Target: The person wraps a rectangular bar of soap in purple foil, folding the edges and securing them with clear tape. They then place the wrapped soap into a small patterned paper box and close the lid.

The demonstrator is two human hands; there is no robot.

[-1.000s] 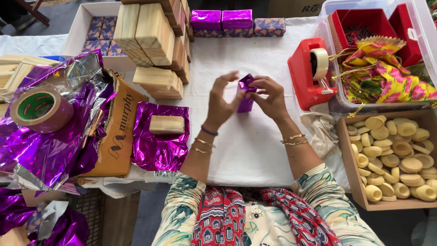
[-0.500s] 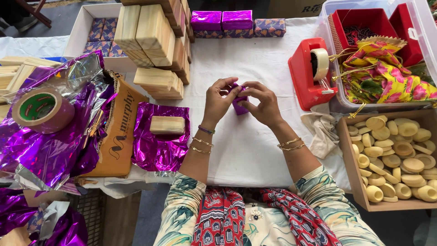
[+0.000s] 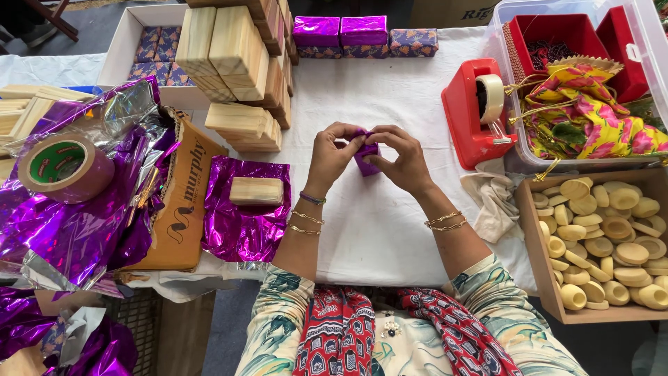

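Your left hand (image 3: 334, 154) and right hand (image 3: 403, 161) meet on the small purple foil-wrapped block (image 3: 366, 159) at mid-table. Left of them a bare wooden block (image 3: 256, 190) lies on a purple foil sheet (image 3: 240, 226). The red tape dispenser (image 3: 476, 111) stands right; behind it, probably touching, the clear plastic bin (image 3: 515, 83).

- White-clothed table (image 3: 390, 230).
- Red tape dispenser (image 3: 476, 111) at 2 o'clock.
- Wooden block stacks (image 3: 236, 63) at 11.
- Purple foil sheet (image 3: 243, 223) bearing one wooden block (image 3: 256, 190) at 9.
- Purple wrapped boxes (image 3: 341, 31) at 12.
- Tray of cream discs (image 3: 605, 244) at 4.
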